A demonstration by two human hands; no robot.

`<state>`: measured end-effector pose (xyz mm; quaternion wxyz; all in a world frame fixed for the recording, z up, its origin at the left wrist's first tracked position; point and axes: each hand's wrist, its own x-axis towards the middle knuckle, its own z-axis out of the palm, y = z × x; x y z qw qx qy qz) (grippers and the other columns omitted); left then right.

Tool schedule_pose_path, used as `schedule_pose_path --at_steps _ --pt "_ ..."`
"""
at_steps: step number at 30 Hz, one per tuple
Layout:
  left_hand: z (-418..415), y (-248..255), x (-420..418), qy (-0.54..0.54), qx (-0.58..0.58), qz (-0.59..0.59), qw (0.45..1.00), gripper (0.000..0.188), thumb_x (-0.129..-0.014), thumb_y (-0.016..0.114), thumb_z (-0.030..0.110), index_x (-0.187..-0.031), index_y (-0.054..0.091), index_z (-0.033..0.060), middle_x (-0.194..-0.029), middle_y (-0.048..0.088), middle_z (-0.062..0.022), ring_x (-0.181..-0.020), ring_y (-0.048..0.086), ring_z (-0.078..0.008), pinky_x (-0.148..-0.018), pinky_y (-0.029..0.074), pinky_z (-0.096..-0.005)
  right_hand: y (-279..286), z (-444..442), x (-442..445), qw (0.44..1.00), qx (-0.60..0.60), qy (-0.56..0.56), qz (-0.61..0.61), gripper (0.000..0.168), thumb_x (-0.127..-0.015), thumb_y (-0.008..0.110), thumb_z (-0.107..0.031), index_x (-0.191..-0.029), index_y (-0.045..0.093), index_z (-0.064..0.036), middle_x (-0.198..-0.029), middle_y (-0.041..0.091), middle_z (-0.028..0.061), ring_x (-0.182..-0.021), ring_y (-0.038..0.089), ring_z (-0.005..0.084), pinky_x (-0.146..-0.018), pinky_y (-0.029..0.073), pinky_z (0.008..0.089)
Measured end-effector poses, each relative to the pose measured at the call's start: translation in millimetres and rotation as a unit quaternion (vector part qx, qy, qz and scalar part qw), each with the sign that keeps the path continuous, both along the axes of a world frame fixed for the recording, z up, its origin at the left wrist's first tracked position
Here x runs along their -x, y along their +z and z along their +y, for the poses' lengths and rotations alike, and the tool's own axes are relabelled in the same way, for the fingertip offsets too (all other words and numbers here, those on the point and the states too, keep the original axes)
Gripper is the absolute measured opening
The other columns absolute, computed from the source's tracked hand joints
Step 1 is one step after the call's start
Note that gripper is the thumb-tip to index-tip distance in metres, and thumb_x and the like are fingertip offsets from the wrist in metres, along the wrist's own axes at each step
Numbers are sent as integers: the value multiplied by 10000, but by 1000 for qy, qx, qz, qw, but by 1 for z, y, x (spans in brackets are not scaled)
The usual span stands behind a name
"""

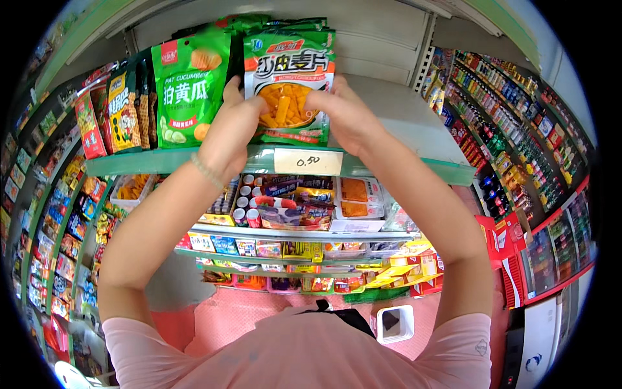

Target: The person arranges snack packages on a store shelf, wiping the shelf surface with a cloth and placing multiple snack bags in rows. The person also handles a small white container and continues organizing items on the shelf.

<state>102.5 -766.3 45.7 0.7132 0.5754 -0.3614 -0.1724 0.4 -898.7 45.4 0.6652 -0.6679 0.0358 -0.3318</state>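
My left hand [238, 116] and my right hand [340, 107] hold an upright snack bag [287, 104] between them, thumbs on its front and fingers at its sides. The bag is green, white and orange, with orange strips pictured on it. It stands at the front of the upper shelf, with more green bags behind it. Just left of it is a green cucumber-flavour snack bag [187, 97], partly overlapped by my left hand. A handwritten price card [308, 162] sits on the shelf's green edge strip [257, 160] below the bag.
Black-and-yellow snack bags [124, 114] stand farther left on the shelf. Lower shelves hold boxed and bagged snacks [296, 211]. Stocked shelves [63, 233] run along the left, and bottle racks [510, 121] along the right. A white bin [407, 323] stands on the red floor [228, 316].
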Motion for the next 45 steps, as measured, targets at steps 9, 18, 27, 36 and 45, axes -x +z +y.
schedule_pose_path --at_steps 9,18,27,36,45 --pt "-1 7 -4 -27 -44 50 997 465 -745 476 33 -1205 417 -8 -1088 521 -96 -1024 453 -186 -910 336 -305 4 10 8 999 -16 0 49 589 -660 614 -83 -1178 367 51 -1128 498 110 -1105 400 208 -989 256 326" --pt "14 -1 9 -80 17 59 995 429 -763 459 -9 -1191 432 -10 -1162 509 -79 -1106 436 -185 -988 274 -290 7 -4 7 998 -47 7 32 730 -674 672 -177 -1279 329 44 -1269 440 136 -1232 325 227 -1044 194 342" --pt "25 -9 31 -20 -18 30 999 690 -821 441 31 -1400 80 -74 -1446 218 -137 -1342 209 -194 -1104 94 -293 41 -108 -91 983 -149 -97 54 769 -880 295 -595 -1376 267 -7 -1459 212 158 -1309 282 315 -1079 209 423" --pt "35 -12 74 39 -5 -62 997 695 -833 412 18 -1429 54 -12 -1505 83 -123 -1393 65 -196 -1113 51 -310 37 -82 -107 959 -148 -241 26 792 -863 330 -604 -1369 301 4 -1410 305 207 -1289 323 346 -1057 258 425" --pt "72 -63 107 -131 75 -245 958 671 -889 462 152 -1430 86 26 -1384 348 -176 -1257 391 -283 -1072 235 -459 34 -71 190 941 155 -278 116 500 -876 514 -372 -1212 504 -3 -1095 583 131 -1011 542 203 -866 430 325"
